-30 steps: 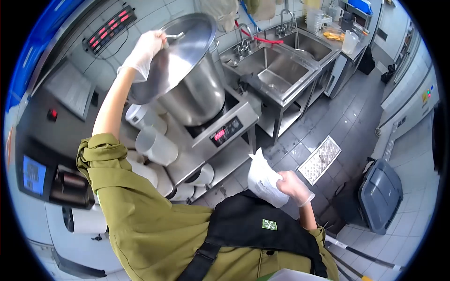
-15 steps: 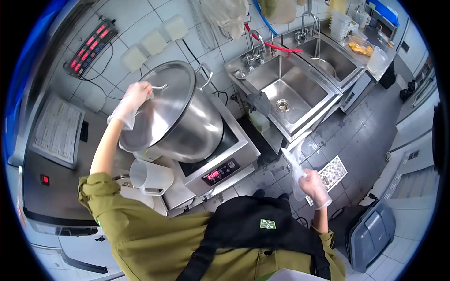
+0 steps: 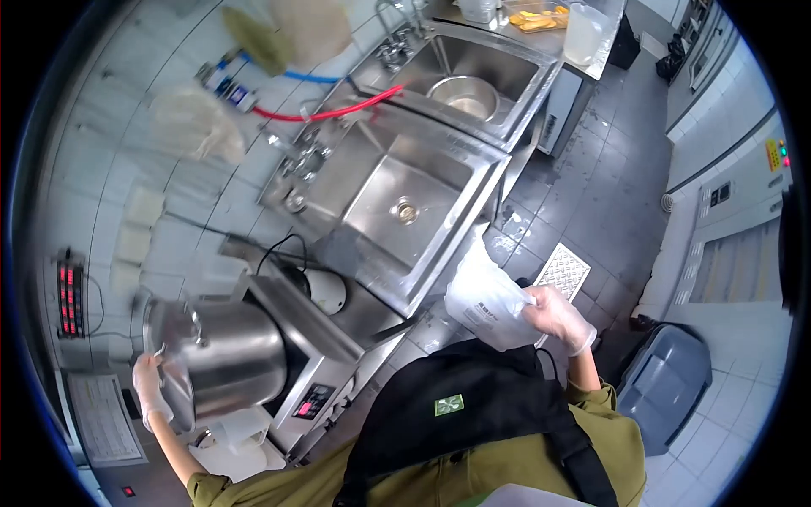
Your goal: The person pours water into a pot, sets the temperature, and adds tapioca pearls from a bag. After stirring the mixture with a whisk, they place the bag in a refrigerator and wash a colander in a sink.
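Note:
My left hand [image 3: 149,387], in a clear glove, is closed at the handle of the metal lid [image 3: 176,390]. The lid sits on a large steel stockpot [image 3: 241,353], which stands on an induction cooker [image 3: 314,397]. In front of my apron, my gloved right hand [image 3: 557,321] pinches a thin white plastic bag [image 3: 486,296] with small dark print. The bag hangs out to the left of the hand, and its contents, if any, cannot be made out. Near the pot is a translucent measuring jug [image 3: 241,429].
Two steel sinks stand side by side, the near one [image 3: 359,190] and a far one [image 3: 515,72] with a metal bowl [image 3: 465,97]. A red hose [image 3: 329,110] crosses above them. A grey lidded bin [image 3: 667,380] and a floor drain grate [image 3: 563,269] are at the right.
My view has swung right, so the pot and left hand now appear lower left. The plastic bag has spread wider beside my right hand. My left hand stays on the lid handle.

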{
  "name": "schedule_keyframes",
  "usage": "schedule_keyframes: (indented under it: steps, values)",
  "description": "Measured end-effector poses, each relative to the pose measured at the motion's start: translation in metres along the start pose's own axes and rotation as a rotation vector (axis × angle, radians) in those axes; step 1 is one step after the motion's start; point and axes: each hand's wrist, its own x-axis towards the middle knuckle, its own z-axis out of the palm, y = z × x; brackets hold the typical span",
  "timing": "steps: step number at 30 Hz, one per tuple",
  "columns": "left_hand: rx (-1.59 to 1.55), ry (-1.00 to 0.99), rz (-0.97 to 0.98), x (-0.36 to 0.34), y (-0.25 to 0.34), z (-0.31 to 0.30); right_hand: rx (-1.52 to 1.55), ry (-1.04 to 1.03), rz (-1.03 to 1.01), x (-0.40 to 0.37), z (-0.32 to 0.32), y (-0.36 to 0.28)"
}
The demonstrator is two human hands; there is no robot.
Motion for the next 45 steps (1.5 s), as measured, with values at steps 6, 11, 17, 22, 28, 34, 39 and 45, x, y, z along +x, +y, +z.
schedule_keyframes:
  steps: [6, 11, 17, 22, 28, 34, 39, 45]
  values:
    - [0.045, 0.338, -0.231, 0.023, 0.176, -0.04, 0.148, 0.018, -0.116, 0.047, -0.192, 0.06]
    - [-0.589, 0.426, 0.13, -0.019, 0.648, -0.066, -0.187, 0.244, -0.003, 0.073, -0.363, 0.045]
    - [-0.935, 1.085, 1.194, -0.019, 0.98, -0.06, -0.053, 0.558, -0.03, 0.097, -0.552, 0.095]
    - [-1.588, 1.155, 1.859, -0.012, 1.237, -0.035, -0.17, 0.816, 0.116, 0.098, -0.702, 0.136]
    - [-2.033, 1.072, 2.048, -0.027, 1.564, -0.025, 0.314, 0.98, 0.386, 0.085, -0.898, 0.174]
    - [-2.172, 1.009, 2.047, -0.034, 1.83, 0.015, 0.288, 1.042, 0.401, 0.157, -1.114, 0.272]
    - [-2.229, 0.988, 1.996, -0.023, 2.029, 0.018, 0.246, 1.009, 0.331, 0.22, -1.34, 0.271]
    - [-2.16, 1.098, 1.964, 0.019, 2.26, 0.05, 0.104, 0.914, 0.185, 0.352, -1.601, 0.31]
